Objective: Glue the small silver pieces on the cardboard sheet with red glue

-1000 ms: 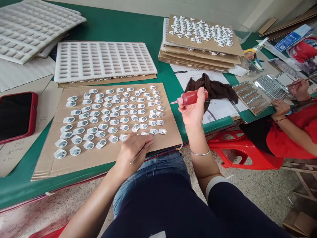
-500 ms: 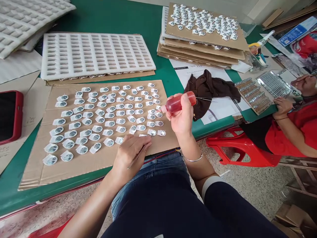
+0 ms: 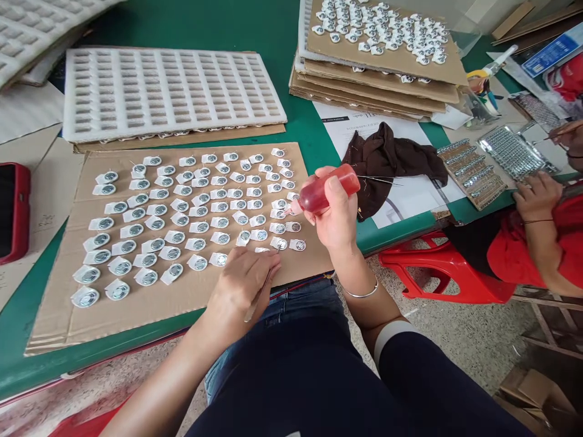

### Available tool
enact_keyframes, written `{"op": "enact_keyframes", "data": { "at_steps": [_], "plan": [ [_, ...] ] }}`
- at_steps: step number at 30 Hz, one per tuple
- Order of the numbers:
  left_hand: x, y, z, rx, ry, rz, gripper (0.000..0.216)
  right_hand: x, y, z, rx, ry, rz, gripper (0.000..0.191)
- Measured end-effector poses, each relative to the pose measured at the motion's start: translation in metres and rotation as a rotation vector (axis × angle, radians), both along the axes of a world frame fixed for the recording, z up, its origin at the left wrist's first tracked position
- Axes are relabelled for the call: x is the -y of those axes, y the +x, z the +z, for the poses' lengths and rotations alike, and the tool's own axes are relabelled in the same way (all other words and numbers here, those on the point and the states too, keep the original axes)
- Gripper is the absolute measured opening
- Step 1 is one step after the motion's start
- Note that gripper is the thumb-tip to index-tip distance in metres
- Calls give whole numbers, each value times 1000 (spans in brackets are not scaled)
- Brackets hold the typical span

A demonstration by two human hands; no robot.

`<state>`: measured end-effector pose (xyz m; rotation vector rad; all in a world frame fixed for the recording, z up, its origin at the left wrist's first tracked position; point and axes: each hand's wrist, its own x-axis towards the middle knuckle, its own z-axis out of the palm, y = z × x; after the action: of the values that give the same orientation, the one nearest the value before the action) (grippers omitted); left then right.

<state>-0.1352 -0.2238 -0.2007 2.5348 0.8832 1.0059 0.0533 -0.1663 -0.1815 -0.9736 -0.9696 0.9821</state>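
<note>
My right hand [image 3: 337, 218] grips a small red squeeze bottle [image 3: 328, 189], its thin nozzle pointing left and down over the right end of the parts. My left hand [image 3: 239, 282] pinches metal tweezers [image 3: 259, 293] at the near edge of a cardboard sheet [image 3: 191, 297]. The tweezer tip is close to the nearest row. Several small round metal parts on white tabs [image 3: 182, 209] lie in rows across the sheet.
A white foam tray [image 3: 168, 91] lies behind the sheet, a red phone [image 3: 11, 209] at left. Stacked cardboard with more parts [image 3: 382, 42] and a brown cloth [image 3: 392, 161] sit at right. A person in red [image 3: 542, 224] works beside a red stool [image 3: 446, 270].
My right hand has brought the red bottle down and left, toward the parts on the right end of the sheet. The left hand with the tweezers has stayed put.
</note>
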Motion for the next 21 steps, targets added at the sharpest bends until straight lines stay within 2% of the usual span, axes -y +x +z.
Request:
{"op": "enact_keyframes", "data": {
  "at_steps": [4,7,12,17,21],
  "plan": [
    [6,3,-1,-126,60,-24,35,4,-7,-5,87,3,9,38],
    [12,10,0,-193,147,7,31,10,-12,-6,190,2,12,29],
    [16,20,7,-270,286,33,26,15,-14,-6,396,90,16,22],
    [16,21,10,-308,322,56,27,14,-13,-6,583,200,-45,20],
    [17,22,11,-313,325,58,28,14,-13,-7,637,231,-40,17]
  ]
}}
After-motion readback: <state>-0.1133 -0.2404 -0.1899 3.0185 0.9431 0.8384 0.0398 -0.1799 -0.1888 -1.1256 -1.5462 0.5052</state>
